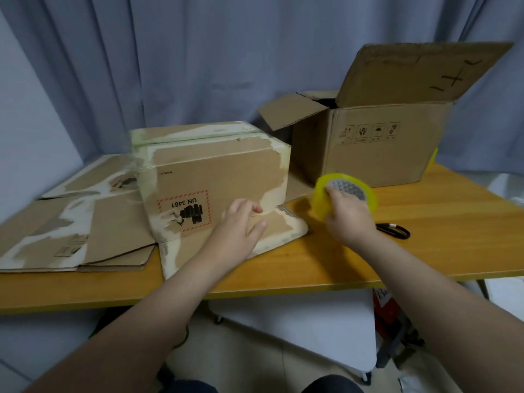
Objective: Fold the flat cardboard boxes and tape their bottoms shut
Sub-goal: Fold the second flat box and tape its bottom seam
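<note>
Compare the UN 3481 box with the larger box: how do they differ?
The UN 3481 box is closed on top; the larger box stands open, flaps raised. The UN 3481 box's print is upside down; the larger box's symbols are upright. The UN 3481 box shows whitish torn patches; the larger box looks cleaner. Both are brown cardboard.

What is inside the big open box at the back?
Only a dark gap shows at the top of the box, by its side flap. The walls and raised flap hide whatever is inside.
</note>
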Action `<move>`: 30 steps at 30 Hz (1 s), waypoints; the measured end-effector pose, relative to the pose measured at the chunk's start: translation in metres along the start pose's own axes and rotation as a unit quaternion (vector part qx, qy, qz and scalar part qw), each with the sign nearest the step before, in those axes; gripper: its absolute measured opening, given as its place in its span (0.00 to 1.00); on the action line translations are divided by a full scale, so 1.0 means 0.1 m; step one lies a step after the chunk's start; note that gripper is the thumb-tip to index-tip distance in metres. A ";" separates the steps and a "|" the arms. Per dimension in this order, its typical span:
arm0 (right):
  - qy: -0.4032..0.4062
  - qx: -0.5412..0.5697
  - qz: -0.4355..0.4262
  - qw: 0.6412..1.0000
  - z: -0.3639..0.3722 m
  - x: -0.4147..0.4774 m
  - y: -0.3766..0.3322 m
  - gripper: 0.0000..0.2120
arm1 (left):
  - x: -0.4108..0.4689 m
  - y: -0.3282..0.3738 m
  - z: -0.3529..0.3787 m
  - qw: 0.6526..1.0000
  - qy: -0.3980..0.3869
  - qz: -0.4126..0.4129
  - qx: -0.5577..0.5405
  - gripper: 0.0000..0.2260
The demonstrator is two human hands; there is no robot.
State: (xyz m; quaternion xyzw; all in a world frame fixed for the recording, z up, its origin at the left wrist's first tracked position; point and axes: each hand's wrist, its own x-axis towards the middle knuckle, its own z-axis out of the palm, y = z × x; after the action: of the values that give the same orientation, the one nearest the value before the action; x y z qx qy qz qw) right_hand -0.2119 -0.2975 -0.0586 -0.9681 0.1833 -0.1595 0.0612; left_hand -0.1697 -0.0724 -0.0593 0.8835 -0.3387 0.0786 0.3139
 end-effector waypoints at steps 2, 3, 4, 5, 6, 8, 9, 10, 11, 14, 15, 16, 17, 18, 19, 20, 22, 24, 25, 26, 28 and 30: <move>-0.028 -0.086 0.006 0.996 0.10 0.10 0.14 0.27 | -0.09 -0.12 -0.11 0.998 0.016 0.026 0.063 0.12; -0.042 -0.101 0.015 0.994 0.15 0.14 0.20 0.26 | -0.13 -0.19 -0.18 0.994 0.033 0.041 0.092 0.12; -0.056 -0.101 0.027 0.993 0.18 0.16 0.23 0.26 | -0.16 -0.23 -0.28 0.990 0.053 0.057 0.121 0.12; -0.063 -0.088 0.040 0.993 0.21 0.18 0.22 0.27 | -0.20 -0.30 -0.38 0.983 0.078 0.073 0.147 0.12; -0.058 -0.067 0.052 0.995 0.22 0.18 0.18 0.27 | -0.24 -0.38 -0.48 0.976 0.103 0.088 0.173 0.12; 0.007 -0.006 0.043 0.999 0.21 0.17 -0.03 0.27 | -0.30 -0.54 -0.70 0.966 0.130 0.089 0.205 0.14; 0.053 0.033 0.010 0.998 0.19 0.14 -0.20 0.28 | -0.32 -0.60 -0.82 0.963 0.138 0.088 0.212 0.16; 0.086 0.074 -0.035 0.993 0.14 0.10 -0.42 0.28 | -0.33 -0.66 -0.94 0.960 0.147 0.093 0.220 0.18; 0.102 0.109 -0.084 0.985 0.08 0.06 -0.67 0.28 | -0.34 -0.71 -1.05 0.957 0.154 0.099 0.226 0.21; 0.090 0.162 -0.211 0.960 -0.13 -0.04 -1.44 0.28 | -0.32 -0.92 -1.35 0.944 0.157 0.117 0.266 0.27; 0.081 0.162 -0.242 0.953 -0.18 -0.04 -1.66 0.29 | -0.31 -1.02 -1.42 0.936 0.150 0.124 0.293 0.30; 0.073 0.152 -0.267 0.949 -0.21 -0.01 -1.86 0.30 | -0.29 -1.12 -1.49 0.929 0.140 0.130 0.318 0.33; 0.065 0.139 -0.285 0.946 -0.23 0.04 -2.03 0.31 | -0.26 -1.22 -1.55 0.924 0.128 0.134 0.333 0.36; 0.050 0.130 -0.295 0.945 -0.23 0.11 -2.16 0.32 | -0.23 -1.31 -1.61 0.923 0.112 0.133 0.343 0.39; 0.031 0.128 -0.295 0.947 -0.22 0.17 -2.27 0.33 | -0.20 -1.38 -1.67 0.923 0.097 0.131 0.349 0.40; 0.014 0.131 -0.288 0.949 -0.19 0.23 -2.35 0.33 | -0.16 -1.44 -1.72 0.922 0.083 0.131 0.355 0.41; 0.015 0.133 -0.279 0.951 -0.10 0.29 -2.43 0.31 | -0.07 -1.51 -1.81 0.915 0.064 0.139 0.373 0.41; 0.057 0.136 -0.290 0.946 0.03 0.26 -2.41 0.29 | 0.03 -1.56 -1.86 0.903 0.051 0.166 0.392 0.38; 0.082 0.149 -0.298 0.939 0.08 0.24 -2.38 0.27 | 0.09 -1.57 -1.86 0.897 0.043 0.185 0.398 0.37; 0.098 0.166 -0.306 0.933 0.11 0.23 -2.35 0.26 | 0.13 -1.57 -1.85 0.892 0.038 0.207 0.399 0.36; 0.101 0.191 -0.323 0.921 0.12 0.24 -2.27 0.25 | 0.19 -1.59 -1.81 0.887 0.039 0.251 0.385 0.32; 0.089 0.208 -0.348 0.910 0.10 0.27 -2.18 0.23 | 0.21 -1.62 -1.79 0.886 0.052 0.283 0.364 0.28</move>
State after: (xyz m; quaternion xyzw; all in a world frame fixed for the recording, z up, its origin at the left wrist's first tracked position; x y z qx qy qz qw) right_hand -0.1113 -0.1051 -0.0213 -0.9178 -0.1980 -0.2903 0.1850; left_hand -0.0360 0.1180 0.0086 0.7972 -0.5050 0.3273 -0.0484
